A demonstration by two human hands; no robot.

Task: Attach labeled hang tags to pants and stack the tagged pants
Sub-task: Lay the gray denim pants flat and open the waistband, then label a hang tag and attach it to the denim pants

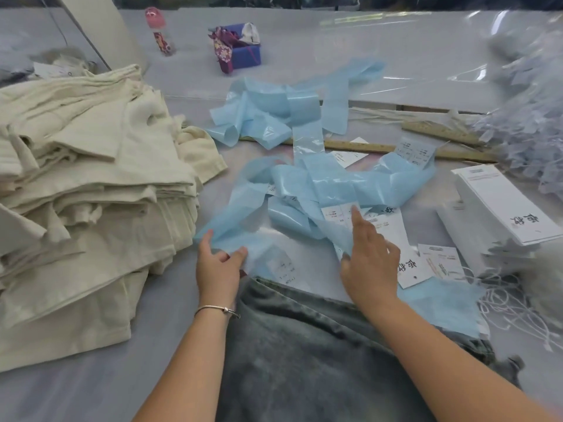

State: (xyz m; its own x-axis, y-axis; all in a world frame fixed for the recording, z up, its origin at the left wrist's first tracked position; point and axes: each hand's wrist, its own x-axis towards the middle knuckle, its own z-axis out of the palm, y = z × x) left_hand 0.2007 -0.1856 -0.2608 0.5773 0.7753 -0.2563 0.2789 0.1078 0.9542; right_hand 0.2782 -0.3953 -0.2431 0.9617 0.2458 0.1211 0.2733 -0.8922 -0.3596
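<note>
On the desk point(304, 56), left hand point(217, 263) pinches limp, slippery blue backing strip point(320, 184) by its edge; right hand point(370, 257) hovers open over stiff hang tags point(393, 236).

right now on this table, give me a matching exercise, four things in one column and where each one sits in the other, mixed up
Things
1. cream pants pile
2. grey pants
3. white tag stack
4. purple box

Places
A. far side of the table, next to a pink bottle
B. right side, past the right hand
C. left side, beside the left hand
D. nearest edge, under both forearms

Pairs: 1-C, 2-D, 3-B, 4-A
</note>
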